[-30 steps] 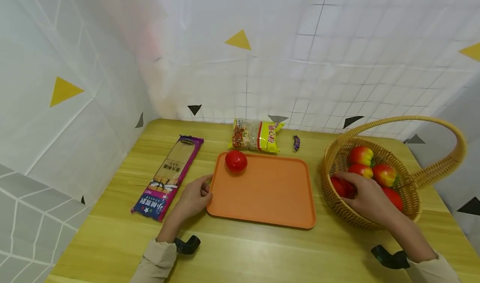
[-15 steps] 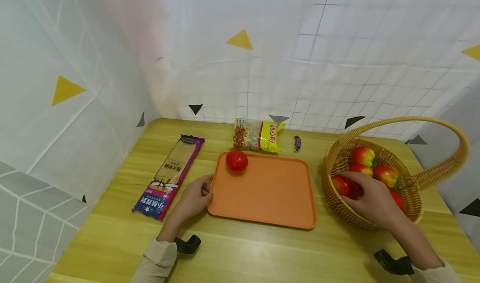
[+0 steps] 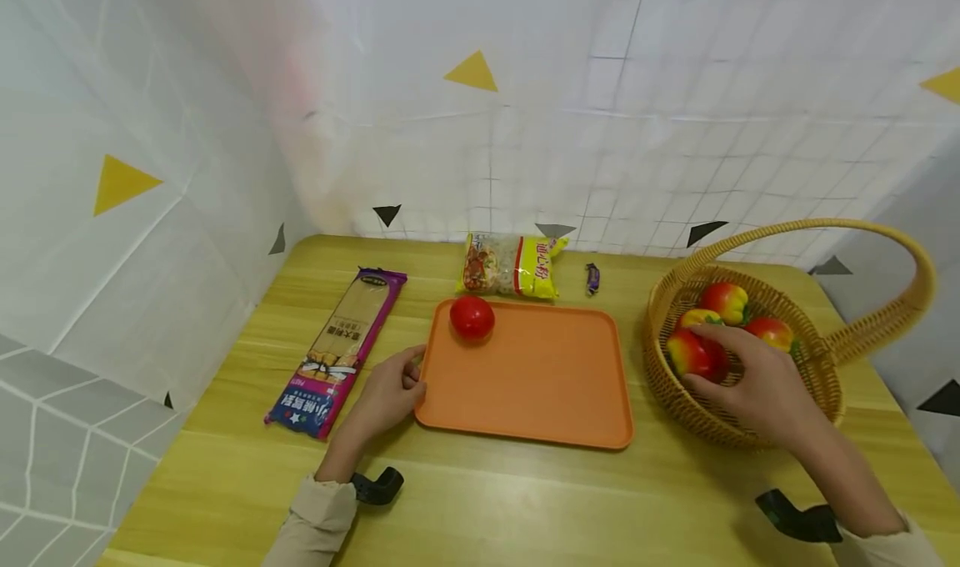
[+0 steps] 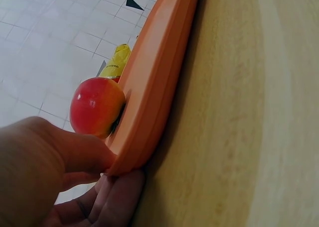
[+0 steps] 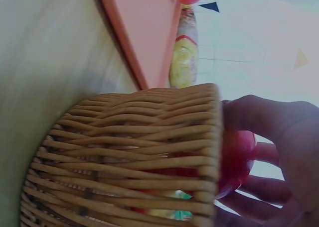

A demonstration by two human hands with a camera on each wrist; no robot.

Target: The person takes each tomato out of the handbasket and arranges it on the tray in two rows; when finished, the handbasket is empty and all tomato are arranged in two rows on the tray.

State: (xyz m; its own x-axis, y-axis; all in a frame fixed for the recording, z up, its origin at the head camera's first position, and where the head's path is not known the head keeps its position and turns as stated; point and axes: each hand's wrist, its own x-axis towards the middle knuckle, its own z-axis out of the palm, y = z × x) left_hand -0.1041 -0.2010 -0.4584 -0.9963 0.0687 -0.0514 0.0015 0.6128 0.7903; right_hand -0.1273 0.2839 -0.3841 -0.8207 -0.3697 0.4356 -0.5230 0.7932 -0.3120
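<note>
My left hand pinches the left rim of an orange tray, thumb above and fingers beneath, as the left wrist view shows. A red apple with a yellowish underside sits in the tray's far left corner. At the right, my right hand reaches over the near left side of a wicker basket and grips a red and yellow apple between thumb and fingers. In the right wrist view, this apple shows above the woven rim, partly covered by the wall. Other red and yellow apples lie inside the basket.
A long purple pasta packet lies left of the tray. Behind the tray are a yellow-ended bag of pasta and a small purple wrapped sweet. The basket's tall handle arches over its right side. A white wall covering stands behind the table.
The apple in my right hand has turned and risen a little, showing its yellow part. My right hand has shifted slightly right. My left hand stays at the tray's rim.
</note>
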